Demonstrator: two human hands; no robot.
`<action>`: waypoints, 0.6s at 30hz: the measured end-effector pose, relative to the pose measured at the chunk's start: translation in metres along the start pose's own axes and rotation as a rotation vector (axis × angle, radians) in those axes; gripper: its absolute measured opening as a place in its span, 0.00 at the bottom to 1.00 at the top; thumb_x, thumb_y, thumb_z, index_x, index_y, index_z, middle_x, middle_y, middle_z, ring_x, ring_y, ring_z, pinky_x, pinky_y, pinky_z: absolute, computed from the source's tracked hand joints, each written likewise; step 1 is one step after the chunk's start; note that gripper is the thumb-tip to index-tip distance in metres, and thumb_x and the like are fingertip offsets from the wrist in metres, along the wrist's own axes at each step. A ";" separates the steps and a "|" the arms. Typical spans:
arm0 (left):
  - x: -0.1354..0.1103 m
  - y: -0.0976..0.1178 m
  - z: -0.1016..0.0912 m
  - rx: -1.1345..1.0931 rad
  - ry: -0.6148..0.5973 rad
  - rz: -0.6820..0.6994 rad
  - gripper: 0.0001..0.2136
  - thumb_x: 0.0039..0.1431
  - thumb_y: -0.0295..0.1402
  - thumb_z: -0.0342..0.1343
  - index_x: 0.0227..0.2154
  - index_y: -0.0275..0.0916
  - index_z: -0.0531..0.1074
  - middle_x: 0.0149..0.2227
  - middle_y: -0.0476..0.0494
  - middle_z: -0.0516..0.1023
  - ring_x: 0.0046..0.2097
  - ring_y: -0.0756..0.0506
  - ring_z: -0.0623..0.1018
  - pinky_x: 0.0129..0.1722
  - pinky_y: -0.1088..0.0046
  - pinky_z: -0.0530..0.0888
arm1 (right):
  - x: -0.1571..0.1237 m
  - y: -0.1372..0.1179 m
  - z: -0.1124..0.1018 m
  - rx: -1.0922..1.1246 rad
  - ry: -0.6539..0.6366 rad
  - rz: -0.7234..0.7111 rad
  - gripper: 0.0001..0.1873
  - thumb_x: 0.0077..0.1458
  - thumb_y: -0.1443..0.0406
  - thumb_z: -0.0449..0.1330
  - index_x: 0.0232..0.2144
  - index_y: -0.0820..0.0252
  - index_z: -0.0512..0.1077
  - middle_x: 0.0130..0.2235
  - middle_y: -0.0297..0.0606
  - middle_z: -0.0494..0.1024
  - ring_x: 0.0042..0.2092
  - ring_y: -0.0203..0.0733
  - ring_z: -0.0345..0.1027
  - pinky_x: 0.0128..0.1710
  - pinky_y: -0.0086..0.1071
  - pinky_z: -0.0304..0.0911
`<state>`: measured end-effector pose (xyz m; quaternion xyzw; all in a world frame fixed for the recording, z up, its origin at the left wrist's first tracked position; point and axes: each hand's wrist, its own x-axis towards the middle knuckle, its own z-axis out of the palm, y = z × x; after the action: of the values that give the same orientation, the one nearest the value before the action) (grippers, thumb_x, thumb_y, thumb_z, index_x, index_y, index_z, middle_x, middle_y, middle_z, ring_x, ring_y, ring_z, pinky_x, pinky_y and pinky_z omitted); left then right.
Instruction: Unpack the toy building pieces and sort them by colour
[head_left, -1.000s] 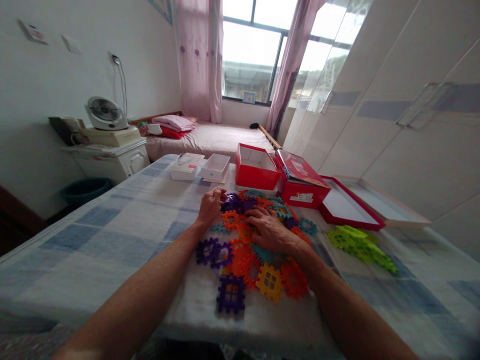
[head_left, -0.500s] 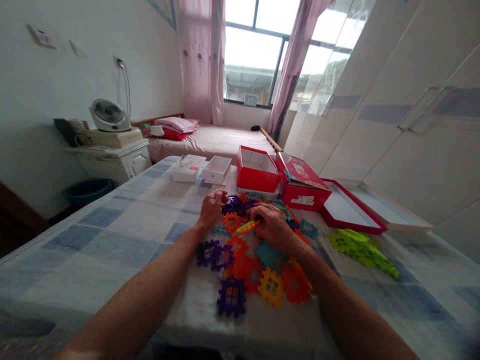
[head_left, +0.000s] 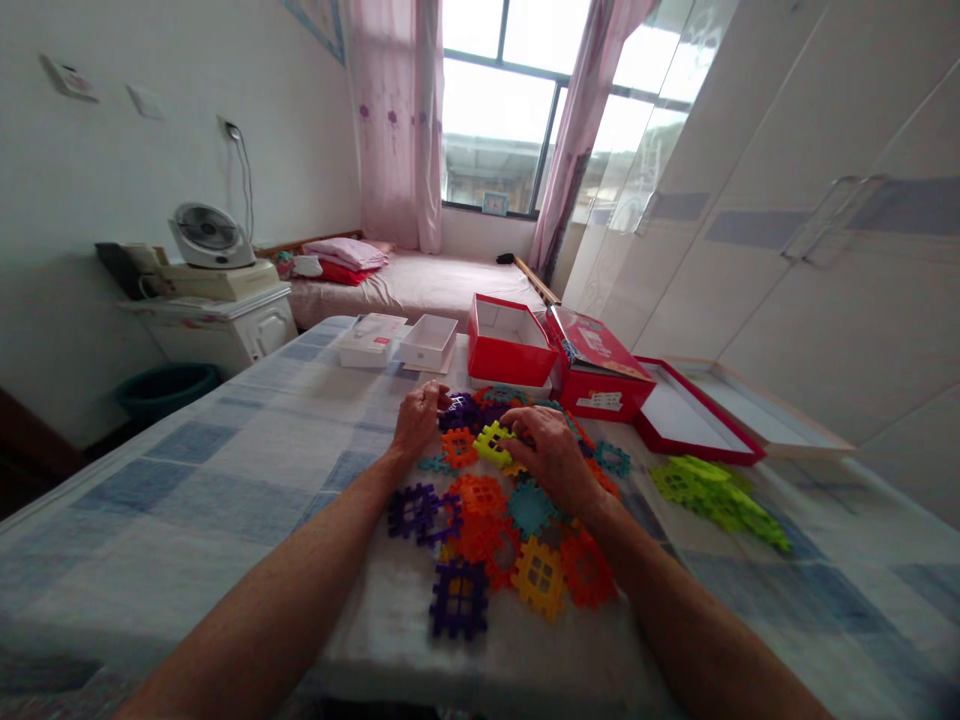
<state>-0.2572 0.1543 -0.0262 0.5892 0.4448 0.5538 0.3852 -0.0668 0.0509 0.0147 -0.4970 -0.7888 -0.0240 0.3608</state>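
Note:
A heap of notched plastic interlocking tiles in purple, orange, teal and yellow lies on the table before me. My right hand (head_left: 551, 445) pinches a yellow-green interlocking tile (head_left: 493, 443) by its right edge, over the heap. At the heap's far left edge, my left hand (head_left: 421, 415) is closed, with its fingertips on a purple interlocking tile (head_left: 461, 411); part of that grip is hidden. An orange tile (head_left: 459, 448) lies between the hands. Nearer to me are a purple tile (head_left: 459, 598) and a yellow tile (head_left: 539, 577).
A pile of yellow-green tiles (head_left: 720, 500) lies to the right. Along the back stand a red open box (head_left: 511, 360), a red box with a raised lid (head_left: 606, 392), a small white box (head_left: 429, 342) and a shallow red-rimmed tray (head_left: 697, 420). A checked cloth (head_left: 195, 510) covers the table.
The yellow-green tile in my right hand has turned from edge-on to showing its flat, windowed face. My left hand stays by the purple tile. The view has shifted slightly.

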 end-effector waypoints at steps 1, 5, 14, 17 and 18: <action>0.000 0.000 0.000 -0.007 -0.002 -0.004 0.24 0.56 0.51 0.43 0.31 0.34 0.72 0.26 0.42 0.76 0.29 0.46 0.76 0.29 0.71 0.72 | 0.001 0.000 -0.003 -0.020 0.022 0.003 0.07 0.54 0.63 0.60 0.37 0.57 0.70 0.32 0.34 0.75 0.38 0.39 0.68 0.46 0.34 0.57; 0.000 0.001 -0.002 -0.008 -0.006 -0.012 0.24 0.55 0.51 0.43 0.31 0.34 0.72 0.27 0.42 0.76 0.30 0.45 0.76 0.29 0.70 0.72 | 0.009 0.000 -0.034 -0.099 0.137 0.065 0.07 0.56 0.62 0.57 0.36 0.57 0.72 0.34 0.36 0.77 0.38 0.40 0.70 0.44 0.35 0.60; -0.002 -0.001 -0.008 0.011 -0.030 -0.027 0.23 0.55 0.51 0.44 0.33 0.35 0.73 0.29 0.43 0.77 0.30 0.46 0.76 0.30 0.70 0.73 | -0.062 0.070 -0.170 -0.486 0.256 0.498 0.16 0.55 0.57 0.53 0.37 0.59 0.76 0.33 0.40 0.79 0.34 0.43 0.72 0.35 0.33 0.62; 0.000 -0.006 -0.011 0.025 -0.031 -0.032 0.23 0.55 0.51 0.45 0.33 0.35 0.73 0.29 0.43 0.77 0.30 0.46 0.76 0.30 0.70 0.73 | -0.106 0.106 -0.186 -0.548 0.194 0.642 0.17 0.54 0.56 0.52 0.34 0.59 0.77 0.32 0.41 0.80 0.32 0.44 0.72 0.32 0.33 0.62; 0.001 -0.007 -0.012 0.032 -0.025 -0.035 0.23 0.55 0.51 0.45 0.33 0.36 0.73 0.29 0.43 0.77 0.31 0.46 0.76 0.30 0.70 0.73 | -0.118 0.116 -0.188 -0.547 0.189 0.680 0.18 0.53 0.56 0.52 0.34 0.59 0.77 0.32 0.41 0.80 0.32 0.44 0.72 0.32 0.33 0.62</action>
<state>-0.2694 0.1569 -0.0310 0.5942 0.4590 0.5323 0.3911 0.1574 -0.0559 0.0464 -0.8010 -0.5088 -0.1568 0.2739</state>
